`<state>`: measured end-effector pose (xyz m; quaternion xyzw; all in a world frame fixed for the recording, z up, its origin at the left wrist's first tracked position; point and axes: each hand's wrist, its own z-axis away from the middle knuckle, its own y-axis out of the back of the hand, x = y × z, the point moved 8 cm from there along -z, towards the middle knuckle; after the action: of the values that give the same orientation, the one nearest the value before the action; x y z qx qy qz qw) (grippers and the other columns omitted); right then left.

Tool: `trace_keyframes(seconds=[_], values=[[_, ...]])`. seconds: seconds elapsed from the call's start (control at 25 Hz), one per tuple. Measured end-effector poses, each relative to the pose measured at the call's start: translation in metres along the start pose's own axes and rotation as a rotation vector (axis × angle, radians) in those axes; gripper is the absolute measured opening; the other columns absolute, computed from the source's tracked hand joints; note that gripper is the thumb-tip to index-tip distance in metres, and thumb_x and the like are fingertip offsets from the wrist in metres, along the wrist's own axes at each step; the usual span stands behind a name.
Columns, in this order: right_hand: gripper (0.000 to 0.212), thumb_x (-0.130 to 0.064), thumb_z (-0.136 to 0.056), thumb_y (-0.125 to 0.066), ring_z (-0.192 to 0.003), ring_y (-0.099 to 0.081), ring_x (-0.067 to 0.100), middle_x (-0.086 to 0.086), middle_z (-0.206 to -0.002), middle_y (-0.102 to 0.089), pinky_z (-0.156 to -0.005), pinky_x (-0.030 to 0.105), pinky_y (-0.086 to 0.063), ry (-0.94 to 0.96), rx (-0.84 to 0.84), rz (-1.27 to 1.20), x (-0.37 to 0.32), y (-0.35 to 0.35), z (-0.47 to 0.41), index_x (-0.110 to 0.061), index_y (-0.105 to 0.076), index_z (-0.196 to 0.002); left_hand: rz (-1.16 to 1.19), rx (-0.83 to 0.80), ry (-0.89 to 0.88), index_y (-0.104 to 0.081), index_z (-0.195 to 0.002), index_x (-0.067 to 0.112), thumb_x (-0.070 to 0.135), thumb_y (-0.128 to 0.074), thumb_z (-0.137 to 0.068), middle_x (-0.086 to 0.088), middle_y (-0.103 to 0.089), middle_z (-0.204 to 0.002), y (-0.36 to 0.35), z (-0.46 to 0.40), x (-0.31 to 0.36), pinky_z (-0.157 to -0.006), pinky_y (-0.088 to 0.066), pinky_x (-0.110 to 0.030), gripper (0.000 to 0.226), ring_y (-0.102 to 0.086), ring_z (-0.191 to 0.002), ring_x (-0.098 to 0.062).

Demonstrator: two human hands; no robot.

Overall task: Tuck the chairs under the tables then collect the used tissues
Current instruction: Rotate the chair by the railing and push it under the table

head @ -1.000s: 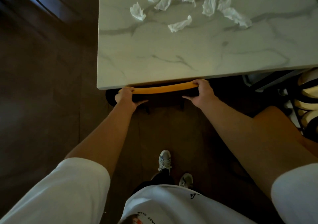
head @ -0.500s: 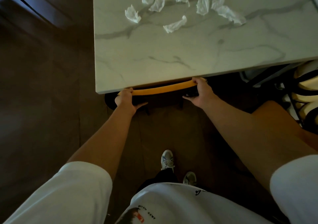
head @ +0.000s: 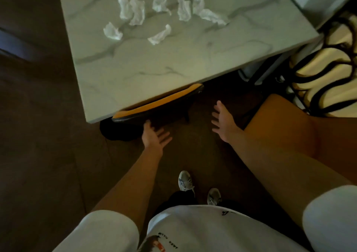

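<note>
Both hands have let go of the chair (head: 158,104) back they gripped half a second ago. The left hand (head: 154,136) hangs spread with its fingertips just at the chair's dark rim; whether they touch it cannot be told. The right hand (head: 222,123) is spread in the air at 3 o'clock of the chair, well clear of it. The chair sits pushed under the desk (head: 135,64), only its yellow back edge showing at the near side. That chair looks tucked, so this step seems finished. The tissues (head: 160,13), eight or so crumpled pieces, lie uncollected towards the desk's 12 o'clock edge. Another yellow chair (head: 286,128) stands at 3 o'clock, apparently not yet tucked
</note>
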<state>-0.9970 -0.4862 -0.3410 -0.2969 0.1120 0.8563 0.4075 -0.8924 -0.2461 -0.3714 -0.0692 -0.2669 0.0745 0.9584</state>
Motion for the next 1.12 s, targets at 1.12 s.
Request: trace_keyframes(seconds=[1.12], values=[[0.016,-0.024,-0.103,-0.051,-0.087,-0.062,0.021,0.008,-0.102,-0.062,-0.085,0.042,-0.057,0.286,0.621,-0.578,0.049,0.548,0.178,-0.011,-0.059,-0.11,-1.33,-0.711,-0.124,-0.048,-0.141,0.003,0.025,-0.047,-0.105,-0.018,-0.063,-0.116,-0.378,0.265,-0.367,-0.091,-0.056,-0.057,0.042,-0.066,-0.103,-0.035]])
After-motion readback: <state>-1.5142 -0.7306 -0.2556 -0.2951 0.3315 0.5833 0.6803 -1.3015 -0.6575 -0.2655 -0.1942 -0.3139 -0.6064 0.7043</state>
